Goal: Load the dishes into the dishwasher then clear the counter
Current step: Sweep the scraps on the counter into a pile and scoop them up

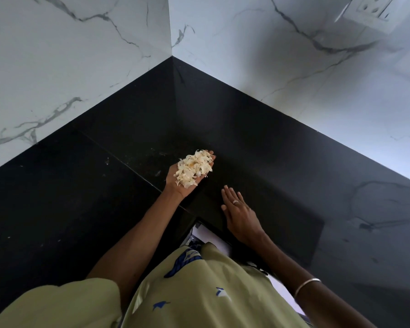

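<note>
On the far left I see a white marble wall (69,55) with grey veins, running down to meet the black desk (57,197). The desk is a dark polished stone slab that wraps around an inside corner; a thin seam line crosses it diagonally from the left wall toward the middle, and a few pale specks and faint smears lie on its surface near that seam.

Moving in, my left hand (187,174) is held palm up over the desk near the corner, fingers spread flat and cupped slightly, carrying a loose heap of pale, papery peels (194,168) that covers most of the palm. I cannot tell whether the back of the hand touches the desk or hangs just above it.

Just to its right, my right hand (237,209) lies palm down, fingers straight and together, gripping nothing, at the front edge of the desk; a ring (235,201) sits on one finger and a thin bangle (307,286) circles the forearm. Below both arms is a pale yellow-green garment (187,292) with small blue marks.

Further right, the second marble wall (294,55) rises from the desk, and a white socket plate (372,10) is fixed high on it at the top right.
</note>
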`<state>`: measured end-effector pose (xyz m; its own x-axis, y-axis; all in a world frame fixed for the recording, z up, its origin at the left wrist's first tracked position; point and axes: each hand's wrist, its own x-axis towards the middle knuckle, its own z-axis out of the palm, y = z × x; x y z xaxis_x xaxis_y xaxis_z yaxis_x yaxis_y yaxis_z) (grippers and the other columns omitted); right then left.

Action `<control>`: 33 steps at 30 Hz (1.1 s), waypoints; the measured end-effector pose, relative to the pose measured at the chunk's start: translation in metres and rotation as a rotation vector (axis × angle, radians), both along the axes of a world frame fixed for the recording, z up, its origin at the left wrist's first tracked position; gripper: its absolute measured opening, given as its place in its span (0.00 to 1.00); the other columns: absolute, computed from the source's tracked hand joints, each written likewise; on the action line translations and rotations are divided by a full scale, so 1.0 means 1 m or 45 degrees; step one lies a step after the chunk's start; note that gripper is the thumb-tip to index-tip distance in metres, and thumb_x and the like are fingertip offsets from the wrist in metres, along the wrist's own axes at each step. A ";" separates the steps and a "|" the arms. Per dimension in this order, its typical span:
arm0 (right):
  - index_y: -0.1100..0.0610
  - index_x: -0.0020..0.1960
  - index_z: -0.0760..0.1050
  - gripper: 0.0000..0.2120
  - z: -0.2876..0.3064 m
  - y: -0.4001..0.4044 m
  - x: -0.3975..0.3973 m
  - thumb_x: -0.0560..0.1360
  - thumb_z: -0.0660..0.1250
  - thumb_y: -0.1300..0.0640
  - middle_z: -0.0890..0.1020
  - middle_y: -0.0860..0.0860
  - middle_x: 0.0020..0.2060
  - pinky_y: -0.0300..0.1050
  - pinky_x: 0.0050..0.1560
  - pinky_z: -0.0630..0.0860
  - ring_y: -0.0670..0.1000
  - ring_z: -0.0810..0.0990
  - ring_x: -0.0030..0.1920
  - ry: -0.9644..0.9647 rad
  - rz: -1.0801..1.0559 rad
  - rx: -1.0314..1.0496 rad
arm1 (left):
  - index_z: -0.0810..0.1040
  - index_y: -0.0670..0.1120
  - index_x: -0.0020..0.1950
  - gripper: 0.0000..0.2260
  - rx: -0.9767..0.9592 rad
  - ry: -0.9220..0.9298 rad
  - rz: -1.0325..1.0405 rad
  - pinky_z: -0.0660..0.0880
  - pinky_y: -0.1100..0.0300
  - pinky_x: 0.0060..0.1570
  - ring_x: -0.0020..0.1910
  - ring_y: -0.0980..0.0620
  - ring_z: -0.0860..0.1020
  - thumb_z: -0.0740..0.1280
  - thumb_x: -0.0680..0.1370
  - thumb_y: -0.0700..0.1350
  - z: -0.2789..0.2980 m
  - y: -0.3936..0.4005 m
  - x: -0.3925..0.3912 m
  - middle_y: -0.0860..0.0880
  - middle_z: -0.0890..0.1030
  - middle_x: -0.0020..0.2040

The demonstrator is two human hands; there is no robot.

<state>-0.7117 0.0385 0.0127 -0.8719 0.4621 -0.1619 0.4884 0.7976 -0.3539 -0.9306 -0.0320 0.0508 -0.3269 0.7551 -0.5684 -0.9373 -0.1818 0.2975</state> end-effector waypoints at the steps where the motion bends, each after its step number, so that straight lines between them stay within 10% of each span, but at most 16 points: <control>1: 0.52 0.79 0.46 0.26 0.003 0.001 0.006 0.84 0.47 0.48 0.46 0.47 0.78 0.45 0.79 0.45 0.44 0.42 0.77 -0.014 0.027 0.007 | 0.67 0.30 0.69 0.25 0.042 0.013 -0.003 0.59 0.46 0.74 0.70 0.37 0.68 0.49 0.80 0.45 0.004 0.001 0.003 0.32 0.69 0.71; 9: 0.52 0.77 0.61 0.23 0.007 0.016 0.052 0.84 0.51 0.50 0.62 0.46 0.76 0.46 0.77 0.58 0.45 0.60 0.76 0.333 -0.266 -0.207 | 0.55 0.36 0.78 0.27 0.040 0.026 -0.017 0.53 0.47 0.77 0.76 0.38 0.60 0.50 0.81 0.47 -0.004 -0.013 0.001 0.36 0.61 0.77; 22: 0.65 0.78 0.39 0.34 -0.014 -0.059 -0.010 0.83 0.41 0.42 0.39 0.61 0.77 0.51 0.77 0.37 0.58 0.35 0.77 0.103 -0.521 -0.065 | 0.59 0.33 0.76 0.25 0.082 0.031 -0.060 0.51 0.47 0.77 0.75 0.37 0.61 0.46 0.83 0.47 0.001 -0.026 0.020 0.33 0.61 0.76; 30: 0.60 0.76 0.63 0.23 0.013 -0.017 0.016 0.81 0.58 0.66 0.73 0.58 0.69 0.37 0.66 0.68 0.56 0.73 0.68 0.598 -0.808 -0.311 | 0.65 0.32 0.72 0.25 0.098 -0.008 -0.008 0.61 0.46 0.72 0.70 0.36 0.68 0.47 0.84 0.49 0.004 -0.030 0.018 0.33 0.68 0.72; 33: 0.59 0.74 0.67 0.25 0.011 -0.002 0.024 0.78 0.58 0.72 0.74 0.58 0.68 0.45 0.71 0.66 0.57 0.70 0.71 0.486 -0.722 -0.215 | 0.67 0.32 0.71 0.24 0.111 -0.001 -0.009 0.61 0.46 0.72 0.70 0.37 0.68 0.50 0.81 0.47 0.009 -0.033 0.021 0.33 0.67 0.72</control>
